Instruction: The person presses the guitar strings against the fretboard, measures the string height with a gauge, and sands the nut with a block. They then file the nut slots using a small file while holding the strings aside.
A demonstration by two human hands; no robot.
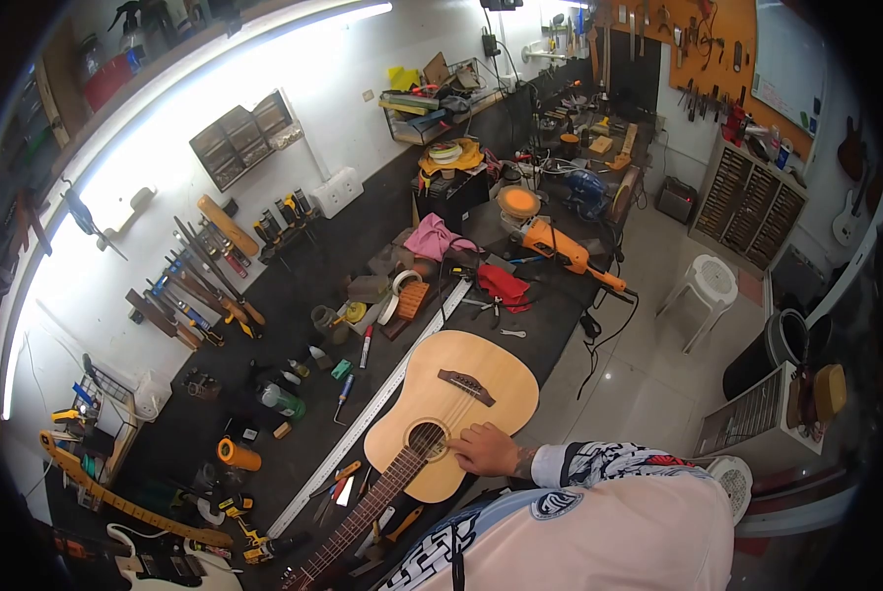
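An acoustic guitar point(506, 366) with a pale wooden top lies face up on the dark workbench, its neck point(363, 512) running toward the lower left. My right hand point(486, 450) reaches over the body beside the soundhole point(427, 435). Its index finger is stretched out onto the strings, and nothing is visible in the hand. The other fingers look partly bent. A patterned sleeve at the bottom belongs to my left arm, but my left hand does not show. A long metal ruler point(368, 412) lies alongside the guitar.
An orange power tool point(560, 246) with a trailing cord sits at the bench's far right. Red cloth point(503, 287), tape and bottles crowd the back. A drill point(247, 532) and an electric guitar point(170, 569) are at lower left. A white stool point(706, 281) stands on the floor.
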